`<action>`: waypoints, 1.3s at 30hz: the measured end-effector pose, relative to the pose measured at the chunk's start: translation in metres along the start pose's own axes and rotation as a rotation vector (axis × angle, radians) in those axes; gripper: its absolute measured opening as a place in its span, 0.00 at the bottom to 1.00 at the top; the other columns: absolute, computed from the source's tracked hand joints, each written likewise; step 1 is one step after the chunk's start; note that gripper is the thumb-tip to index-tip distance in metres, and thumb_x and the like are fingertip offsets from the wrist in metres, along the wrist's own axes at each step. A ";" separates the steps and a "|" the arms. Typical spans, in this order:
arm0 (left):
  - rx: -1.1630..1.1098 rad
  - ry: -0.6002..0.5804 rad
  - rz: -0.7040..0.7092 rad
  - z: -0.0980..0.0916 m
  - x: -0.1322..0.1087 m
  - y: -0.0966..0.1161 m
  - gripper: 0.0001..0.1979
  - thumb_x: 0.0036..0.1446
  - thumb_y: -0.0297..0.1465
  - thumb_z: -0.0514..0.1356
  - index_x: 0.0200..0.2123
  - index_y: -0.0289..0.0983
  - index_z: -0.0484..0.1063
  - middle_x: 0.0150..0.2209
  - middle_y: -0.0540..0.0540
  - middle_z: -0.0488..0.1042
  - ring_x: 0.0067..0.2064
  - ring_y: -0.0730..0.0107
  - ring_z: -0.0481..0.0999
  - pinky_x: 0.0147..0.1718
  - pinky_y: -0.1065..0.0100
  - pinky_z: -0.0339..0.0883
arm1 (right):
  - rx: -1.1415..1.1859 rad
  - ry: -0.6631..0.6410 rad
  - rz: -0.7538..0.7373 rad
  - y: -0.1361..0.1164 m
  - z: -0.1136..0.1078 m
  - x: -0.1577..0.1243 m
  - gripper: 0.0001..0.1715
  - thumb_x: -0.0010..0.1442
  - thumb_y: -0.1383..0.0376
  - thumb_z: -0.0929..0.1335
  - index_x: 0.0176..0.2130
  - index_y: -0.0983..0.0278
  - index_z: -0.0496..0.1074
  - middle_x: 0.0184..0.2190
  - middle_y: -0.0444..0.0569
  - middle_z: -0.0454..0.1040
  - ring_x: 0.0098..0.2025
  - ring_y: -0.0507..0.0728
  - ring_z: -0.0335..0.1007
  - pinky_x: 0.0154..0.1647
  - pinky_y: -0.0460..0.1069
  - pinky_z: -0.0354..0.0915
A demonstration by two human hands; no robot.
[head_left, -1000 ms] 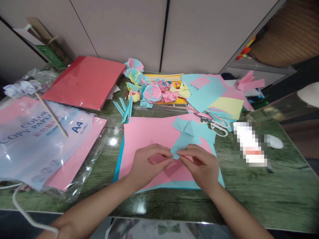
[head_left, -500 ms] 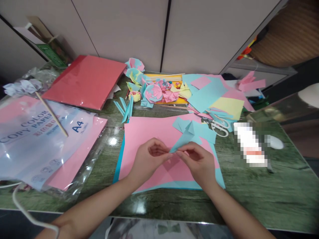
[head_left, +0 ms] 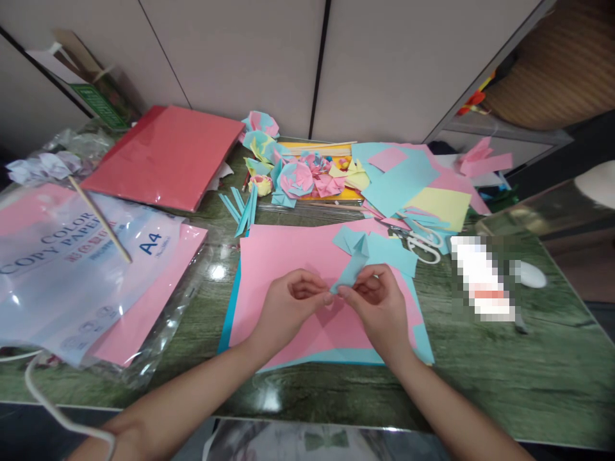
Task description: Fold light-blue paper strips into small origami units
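A folded strip of light blue paper (head_left: 354, 264) is pinched at its lower end between my two hands, its pointed, creased top tilting up and to the right. My left hand (head_left: 298, 299) grips the near end between thumb and fingers. My right hand (head_left: 377, 301) closes on the same end from the other side, thumb tip close to the left one. Beneath both hands lies a pink sheet (head_left: 283, 256) on top of blue sheets (head_left: 229, 320). Pieces of light blue paper (head_left: 396, 256) rest on its upper right corner.
Paper flowers (head_left: 295, 179) crowd the back beside cut coloured sheets (head_left: 401, 179). White-handled scissors (head_left: 425, 246) lie right of the pink sheet. Left are a red packet (head_left: 168, 160), blue folded strips (head_left: 244, 208), a bag of copy paper (head_left: 91, 275) and a stick with crumpled paper (head_left: 100, 221).
The folded strip's top has come down and turned slightly, and its lower end looks more curled. My right hand's fingers have shifted up behind the strip. My left hand stays almost in place.
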State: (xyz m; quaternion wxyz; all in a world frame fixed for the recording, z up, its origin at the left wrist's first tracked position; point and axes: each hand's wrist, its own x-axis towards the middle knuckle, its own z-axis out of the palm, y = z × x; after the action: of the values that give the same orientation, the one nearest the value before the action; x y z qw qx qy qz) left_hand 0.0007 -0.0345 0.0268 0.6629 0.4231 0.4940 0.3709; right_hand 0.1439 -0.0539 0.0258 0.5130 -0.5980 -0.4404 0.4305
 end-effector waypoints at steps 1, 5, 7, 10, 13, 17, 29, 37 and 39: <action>-0.002 -0.004 -0.004 0.000 0.000 0.000 0.10 0.39 0.31 0.65 0.27 0.34 0.68 0.25 0.50 0.73 0.29 0.73 0.73 0.31 0.72 0.67 | 0.026 -0.004 0.015 0.001 0.000 0.000 0.18 0.45 0.65 0.70 0.31 0.60 0.56 0.22 0.38 0.61 0.24 0.48 0.61 0.25 0.44 0.60; -0.020 -0.022 -0.012 0.000 0.001 0.000 0.09 0.41 0.31 0.64 0.28 0.34 0.69 0.25 0.49 0.74 0.29 0.72 0.74 0.32 0.70 0.67 | 0.178 -0.115 0.102 0.004 0.000 0.002 0.22 0.47 0.62 0.69 0.38 0.58 0.54 0.22 0.37 0.63 0.24 0.50 0.64 0.28 0.47 0.63; -0.031 -0.025 -0.004 0.000 0.001 0.001 0.09 0.42 0.31 0.64 0.30 0.34 0.70 0.25 0.49 0.74 0.29 0.72 0.74 0.32 0.70 0.67 | 0.182 -0.204 0.128 0.004 -0.001 0.003 0.22 0.48 0.61 0.69 0.41 0.59 0.56 0.25 0.39 0.66 0.26 0.50 0.66 0.29 0.47 0.63; -0.040 -0.024 0.014 -0.002 0.000 0.001 0.11 0.43 0.31 0.63 0.32 0.34 0.71 0.26 0.49 0.75 0.29 0.72 0.74 0.32 0.71 0.67 | 0.097 -0.292 0.148 0.002 -0.003 0.005 0.15 0.49 0.60 0.68 0.36 0.62 0.61 0.28 0.43 0.68 0.28 0.50 0.65 0.28 0.46 0.62; -0.041 -0.010 0.012 -0.003 0.000 0.000 0.11 0.43 0.31 0.64 0.32 0.34 0.71 0.27 0.48 0.75 0.30 0.72 0.74 0.32 0.71 0.67 | 0.081 -0.255 0.161 0.002 -0.003 0.006 0.14 0.48 0.59 0.68 0.32 0.62 0.60 0.25 0.41 0.65 0.26 0.49 0.62 0.24 0.44 0.59; -0.036 -0.004 0.011 -0.003 0.000 -0.002 0.12 0.43 0.32 0.63 0.33 0.34 0.72 0.29 0.47 0.75 0.31 0.72 0.73 0.33 0.70 0.67 | 0.100 -0.267 0.193 0.006 -0.003 0.007 0.16 0.49 0.59 0.68 0.35 0.62 0.60 0.24 0.40 0.64 0.24 0.48 0.60 0.22 0.44 0.57; -0.001 -0.013 0.029 -0.002 0.002 -0.005 0.10 0.44 0.31 0.63 0.32 0.34 0.72 0.30 0.47 0.75 0.32 0.72 0.73 0.34 0.72 0.67 | -0.049 -0.216 0.206 0.005 -0.003 0.006 0.13 0.48 0.57 0.68 0.24 0.65 0.67 0.18 0.41 0.62 0.21 0.48 0.56 0.23 0.45 0.55; 0.062 -0.043 0.062 -0.004 0.004 0.002 0.08 0.45 0.28 0.62 0.31 0.35 0.71 0.30 0.48 0.73 0.33 0.74 0.72 0.34 0.72 0.67 | -0.112 -0.250 0.224 0.006 -0.006 0.007 0.14 0.48 0.57 0.67 0.21 0.65 0.64 0.14 0.40 0.62 0.19 0.49 0.56 0.21 0.45 0.53; 0.072 -0.050 0.069 -0.005 0.004 0.001 0.08 0.44 0.29 0.63 0.31 0.35 0.71 0.30 0.48 0.73 0.33 0.74 0.72 0.34 0.72 0.67 | -0.107 -0.257 0.224 0.005 -0.006 0.007 0.14 0.48 0.57 0.67 0.21 0.65 0.64 0.15 0.40 0.62 0.19 0.49 0.57 0.21 0.45 0.54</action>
State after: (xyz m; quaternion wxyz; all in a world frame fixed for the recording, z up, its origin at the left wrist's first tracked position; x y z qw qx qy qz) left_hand -0.0028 -0.0293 0.0257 0.6462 0.4728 0.4752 0.3647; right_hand 0.1513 -0.0493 0.0207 0.3688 -0.6096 -0.4553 0.5339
